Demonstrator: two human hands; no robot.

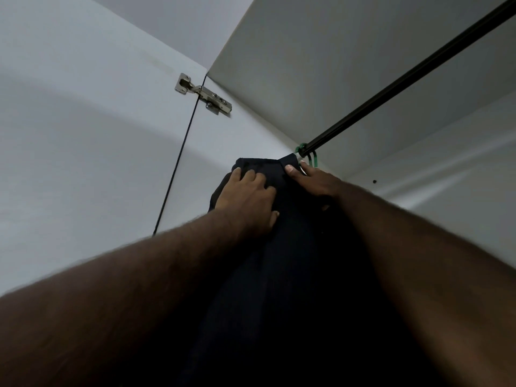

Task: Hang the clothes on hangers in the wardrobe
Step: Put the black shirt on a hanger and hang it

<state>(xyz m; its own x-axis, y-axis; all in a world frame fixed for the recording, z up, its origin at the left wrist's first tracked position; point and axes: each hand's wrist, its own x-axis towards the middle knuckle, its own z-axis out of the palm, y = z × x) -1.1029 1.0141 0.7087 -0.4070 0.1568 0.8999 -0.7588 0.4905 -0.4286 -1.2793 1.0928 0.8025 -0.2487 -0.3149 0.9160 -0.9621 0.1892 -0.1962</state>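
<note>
Dark garment (296, 263) hung straight down from green hanger (301, 148). Right grip (315, 181) pinched its top, nearest the hanger; left grip (245, 199) lay flat.

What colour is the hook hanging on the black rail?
Green. The thin plastic hanger hook shows best in the head view.

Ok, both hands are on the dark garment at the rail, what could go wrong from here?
The green hanger hook sits at the very end of the rail. An upward push from the right hand, which seems to pinch the dark garment just below, could unhook it. The hanger's arms are hidden under the cloth, so the left hand, flat on it, might drag it off.
</note>
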